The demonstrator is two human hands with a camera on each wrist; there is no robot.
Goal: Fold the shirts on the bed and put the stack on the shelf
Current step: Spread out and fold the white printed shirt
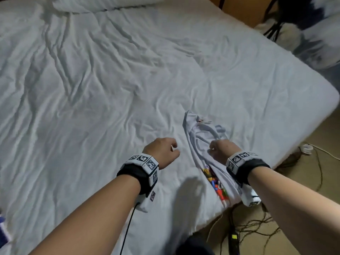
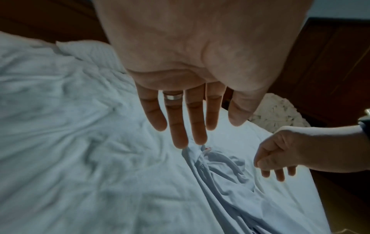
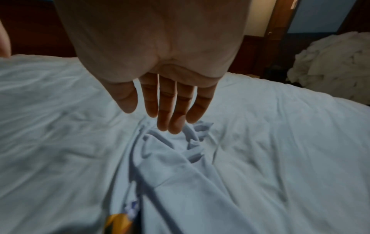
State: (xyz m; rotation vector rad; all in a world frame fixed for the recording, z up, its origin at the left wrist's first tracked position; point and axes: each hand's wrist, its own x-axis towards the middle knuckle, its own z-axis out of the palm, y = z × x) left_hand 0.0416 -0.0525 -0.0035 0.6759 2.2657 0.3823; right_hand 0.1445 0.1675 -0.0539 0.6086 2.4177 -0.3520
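Note:
A crumpled white shirt [image 1: 200, 144] with a colourful print [image 1: 217, 183] lies on the white bed sheet [image 1: 92, 89] near the bed's front right edge. My right hand [image 1: 219, 150] hovers just over the shirt's bunched collar end; in the right wrist view its fingers [image 3: 170, 117] hang straight above the shirt [image 3: 180, 174] and hold nothing. My left hand [image 1: 162, 151] is beside the shirt on its left, above bare sheet. In the left wrist view its fingers [image 2: 180, 126] hang relaxed and empty, close to the shirt [image 2: 220, 174]. No shelf is in view.
A pillow [image 1: 103, 3] lies at the head of the bed. A white heap of bedding [image 1: 312, 43] sits on the floor beyond the bed's right edge. Cables [image 1: 257, 227] run over the floor by the near corner. Dark wooden furniture [image 2: 330, 71] stands behind.

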